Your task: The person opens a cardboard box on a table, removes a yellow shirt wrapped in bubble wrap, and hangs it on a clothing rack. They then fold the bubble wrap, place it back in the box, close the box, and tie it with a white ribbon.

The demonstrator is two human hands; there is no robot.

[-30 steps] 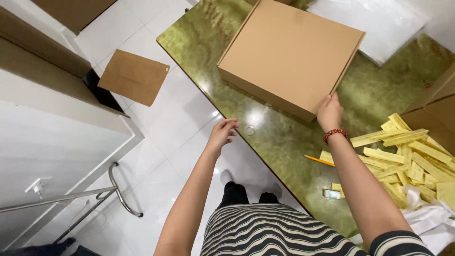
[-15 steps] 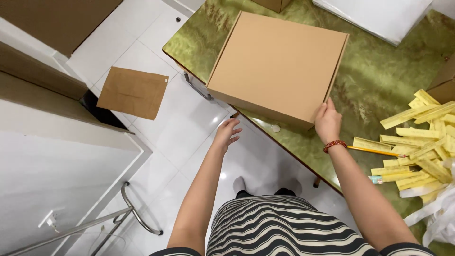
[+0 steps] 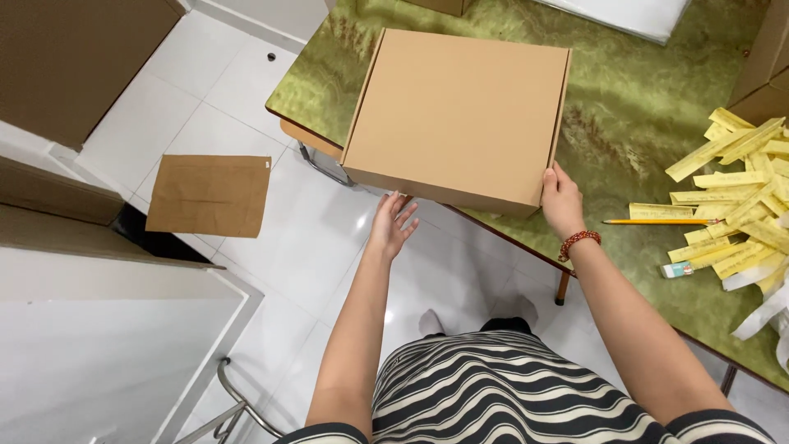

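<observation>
One view only, from your head, tipped steeply down past your striped top to the white floor tiles point(image 3: 246, 271). It faces forward and slightly right, over the near left corner of the green table point(image 3: 657, 107), close enough that your forearms fill the lower frame. The table's right and far edges run out of shot.
</observation>
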